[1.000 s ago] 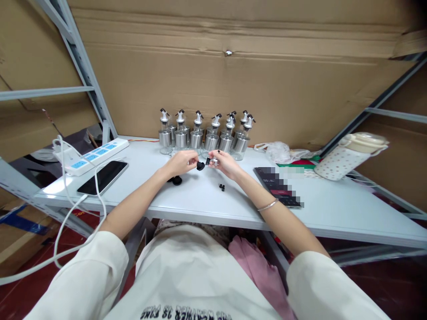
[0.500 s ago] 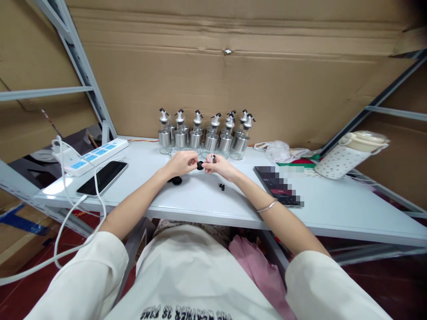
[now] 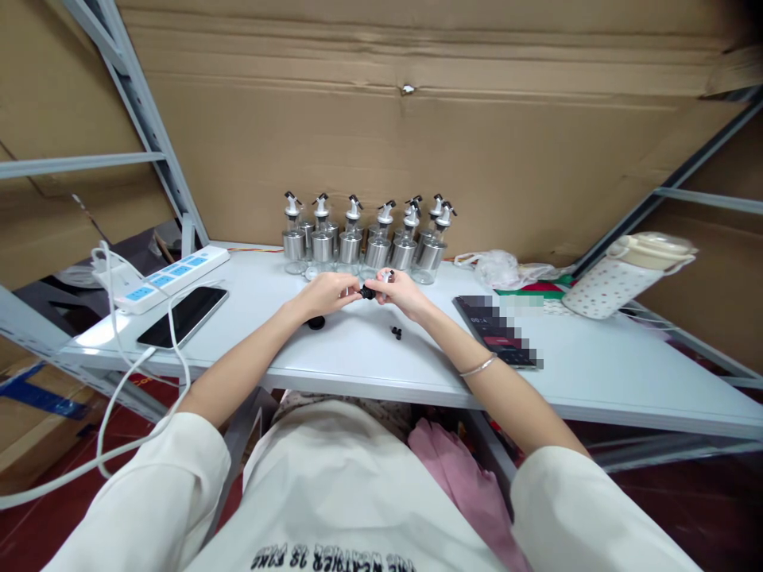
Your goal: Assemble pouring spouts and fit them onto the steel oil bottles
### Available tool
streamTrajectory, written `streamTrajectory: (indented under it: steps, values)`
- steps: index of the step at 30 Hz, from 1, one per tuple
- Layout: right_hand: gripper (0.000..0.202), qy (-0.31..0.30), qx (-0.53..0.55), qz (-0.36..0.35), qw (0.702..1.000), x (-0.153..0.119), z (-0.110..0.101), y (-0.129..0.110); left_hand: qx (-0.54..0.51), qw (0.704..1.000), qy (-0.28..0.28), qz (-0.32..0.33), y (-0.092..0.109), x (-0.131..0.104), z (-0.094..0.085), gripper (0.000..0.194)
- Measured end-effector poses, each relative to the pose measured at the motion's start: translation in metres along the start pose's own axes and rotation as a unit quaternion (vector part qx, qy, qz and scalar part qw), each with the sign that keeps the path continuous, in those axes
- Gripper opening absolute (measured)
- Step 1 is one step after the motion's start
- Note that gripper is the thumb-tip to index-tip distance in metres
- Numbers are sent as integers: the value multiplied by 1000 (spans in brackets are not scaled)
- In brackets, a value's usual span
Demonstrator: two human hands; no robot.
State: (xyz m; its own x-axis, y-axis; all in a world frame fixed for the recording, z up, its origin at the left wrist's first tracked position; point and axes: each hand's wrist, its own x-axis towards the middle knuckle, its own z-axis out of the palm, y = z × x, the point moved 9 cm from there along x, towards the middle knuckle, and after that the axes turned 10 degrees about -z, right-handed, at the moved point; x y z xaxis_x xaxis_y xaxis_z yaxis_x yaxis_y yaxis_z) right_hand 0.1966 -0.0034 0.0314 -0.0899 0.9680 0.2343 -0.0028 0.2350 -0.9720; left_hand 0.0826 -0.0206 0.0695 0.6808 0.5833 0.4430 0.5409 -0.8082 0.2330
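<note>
Over the middle of the table, my left hand (image 3: 329, 294) is closed, its fingertips pinching a ribbed black stopper (image 3: 366, 293). My right hand (image 3: 402, 294) grips a white pourer spout (image 3: 386, 276) with a black tip, mostly covered by the fingers. Stopper and spout are held together between the two hands; whether they are joined I cannot tell. A round black disc (image 3: 315, 322) lies on the table below my left hand. Several tiny black pieces (image 3: 396, 333) lie below my right hand. Behind the hands stand several glass-and-steel oil bottles (image 3: 377, 253) with similar spouts.
A power strip (image 3: 172, 278) and a charging phone (image 3: 184, 318) lie at left, with white cables hanging over the edge. At right are a second phone (image 3: 489, 326), a plastic bag (image 3: 501, 268) and a leaning dotted tumbler (image 3: 623, 278). Cardboard (image 3: 381, 135) walls the back.
Both hands have shifted slightly right. The black stopper has turned from showing its round face to showing its ribbed side, and now sits against the right fingers.
</note>
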Motion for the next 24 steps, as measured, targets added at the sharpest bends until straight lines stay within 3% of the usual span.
streamTrajectory:
  steps: [11,17,20,24]
  values:
    - [51,-24,67,23,997,-1,6,1,9,1000,13,3,5,0,-4,13]
    - [47,53,-4,-85,995,6,-15,-13,-26,999,24,1,5,0,-8,13]
    - [45,23,44,-112,993,7,-11,-18,-28,999,29,-2,6,0,-8,14]
    - [44,-15,127,-70,989,6,0,-12,-20,999,39,-14,5,0,-11,13]
